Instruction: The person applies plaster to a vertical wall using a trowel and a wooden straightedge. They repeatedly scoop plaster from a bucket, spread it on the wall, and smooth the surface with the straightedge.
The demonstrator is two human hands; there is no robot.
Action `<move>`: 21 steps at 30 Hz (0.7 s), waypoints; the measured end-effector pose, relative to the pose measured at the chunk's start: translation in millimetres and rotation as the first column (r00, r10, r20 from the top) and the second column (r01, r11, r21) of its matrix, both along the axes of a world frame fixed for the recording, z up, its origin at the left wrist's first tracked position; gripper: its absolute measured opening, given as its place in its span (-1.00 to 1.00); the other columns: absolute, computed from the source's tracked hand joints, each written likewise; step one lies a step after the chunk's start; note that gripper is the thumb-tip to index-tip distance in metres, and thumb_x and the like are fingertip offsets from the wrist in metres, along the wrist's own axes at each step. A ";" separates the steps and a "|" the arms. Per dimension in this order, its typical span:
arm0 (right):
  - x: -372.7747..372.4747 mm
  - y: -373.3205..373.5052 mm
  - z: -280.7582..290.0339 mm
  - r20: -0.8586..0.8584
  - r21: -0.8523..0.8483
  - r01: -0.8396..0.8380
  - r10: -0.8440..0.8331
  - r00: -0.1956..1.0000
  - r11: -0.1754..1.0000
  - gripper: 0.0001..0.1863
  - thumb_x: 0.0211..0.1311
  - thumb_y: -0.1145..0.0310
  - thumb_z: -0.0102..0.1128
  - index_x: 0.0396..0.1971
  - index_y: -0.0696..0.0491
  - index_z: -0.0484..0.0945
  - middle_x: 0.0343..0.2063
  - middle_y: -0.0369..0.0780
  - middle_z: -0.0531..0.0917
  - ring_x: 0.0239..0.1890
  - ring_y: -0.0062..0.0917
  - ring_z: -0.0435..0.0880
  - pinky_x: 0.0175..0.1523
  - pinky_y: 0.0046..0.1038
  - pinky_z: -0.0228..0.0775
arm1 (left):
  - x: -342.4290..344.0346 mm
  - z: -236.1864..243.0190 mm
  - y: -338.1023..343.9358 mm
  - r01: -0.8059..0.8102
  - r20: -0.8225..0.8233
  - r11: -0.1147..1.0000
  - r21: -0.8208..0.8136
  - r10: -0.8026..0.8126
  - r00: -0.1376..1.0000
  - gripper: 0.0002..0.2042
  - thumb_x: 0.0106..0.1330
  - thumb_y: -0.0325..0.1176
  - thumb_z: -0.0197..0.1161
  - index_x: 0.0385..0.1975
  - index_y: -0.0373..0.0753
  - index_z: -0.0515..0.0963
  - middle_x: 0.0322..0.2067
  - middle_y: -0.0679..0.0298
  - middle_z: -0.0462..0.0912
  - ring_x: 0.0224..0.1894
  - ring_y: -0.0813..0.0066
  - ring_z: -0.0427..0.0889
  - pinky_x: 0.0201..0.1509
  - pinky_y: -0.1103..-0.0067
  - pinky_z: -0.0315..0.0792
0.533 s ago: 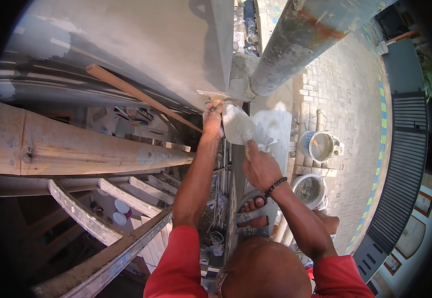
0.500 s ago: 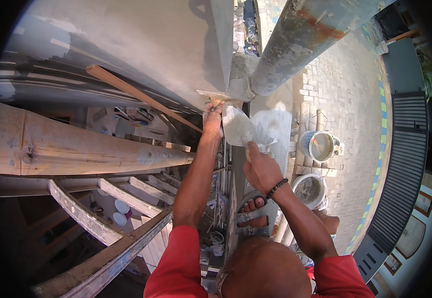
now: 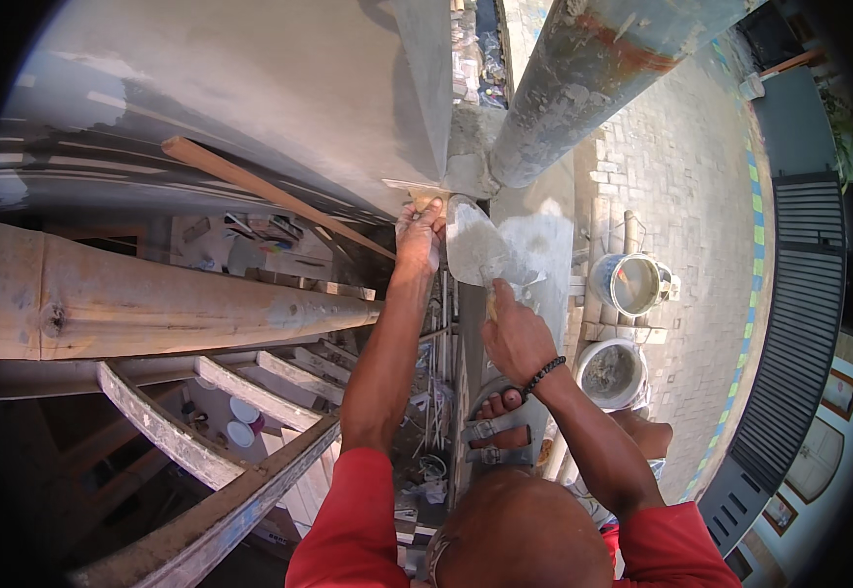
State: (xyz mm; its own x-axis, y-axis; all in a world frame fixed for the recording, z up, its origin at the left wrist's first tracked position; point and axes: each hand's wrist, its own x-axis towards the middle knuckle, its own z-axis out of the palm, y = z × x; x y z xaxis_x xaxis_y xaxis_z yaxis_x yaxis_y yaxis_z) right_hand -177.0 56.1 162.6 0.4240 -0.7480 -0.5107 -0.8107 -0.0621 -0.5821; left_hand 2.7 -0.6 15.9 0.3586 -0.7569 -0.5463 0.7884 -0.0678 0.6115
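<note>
The left hand pinches a scraper, its blade at the wall's lower right corner. The right hand is curled round the handle of a trowel, forefinger pointing up the tool; the trowel's blade is over the ledge's left edge, near the left hand. Beyond it rises a column. Past the ledge's right edge sit two buckets.

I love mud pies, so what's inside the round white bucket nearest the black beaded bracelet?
The bucket holds patchy grey stuff; anything beneath its surface is covered, so hidden.
</note>
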 end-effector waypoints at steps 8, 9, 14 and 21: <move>-74.6 19.5 53.5 0.106 0.237 0.053 -0.080 0.991 0.970 -0.46 0.13 0.32 0.07 0.06 0.25 0.17 -0.49 0.10 0.58 -0.45 -0.02 0.60 -0.29 -0.13 0.40 | 1.2 -7.7 2.1 0.031 0.029 0.998 0.058 -0.032 0.999 -0.73 0.20 -0.44 0.27 -0.21 -0.18 0.30 -0.32 0.26 0.56 -0.33 0.40 0.61 -0.14 0.39 0.52; -87.9 18.0 62.5 0.097 0.319 0.098 -0.135 0.986 0.943 -0.44 0.13 0.29 0.10 0.06 0.25 0.18 -0.50 0.08 0.58 -0.48 -0.06 0.60 -0.31 -0.17 0.40 | 2.9 -9.7 3.2 0.033 0.034 0.998 0.061 -0.035 0.999 -0.74 0.22 -0.43 0.25 -0.20 -0.20 0.30 -0.31 0.24 0.56 -0.31 0.38 0.61 -0.12 0.38 0.52; -178.5 26.5 73.2 0.201 0.249 0.214 -0.266 0.943 0.945 -0.46 0.16 0.17 0.16 0.03 0.22 0.32 -0.30 0.03 0.59 -0.19 -0.25 0.58 -0.07 -0.36 0.35 | 6.7 -9.5 2.9 0.052 0.048 0.995 0.086 -0.056 0.997 -0.76 0.25 -0.41 0.22 -0.19 -0.20 0.30 -0.26 0.21 0.56 -0.24 0.33 0.62 -0.09 0.37 0.51; -284.4 35.4 84.2 -0.016 0.520 0.487 -0.562 0.827 0.702 -0.54 0.12 0.12 0.24 -0.16 0.18 0.38 -0.46 -0.23 0.51 -0.53 -0.62 0.51 -0.47 -0.58 0.37 | 14.4 -8.0 -3.8 0.113 0.086 0.991 0.079 -0.119 0.989 -0.70 0.24 -0.40 0.23 -0.08 -0.22 0.33 -0.19 0.18 0.56 -0.14 0.26 0.60 -0.06 0.34 0.50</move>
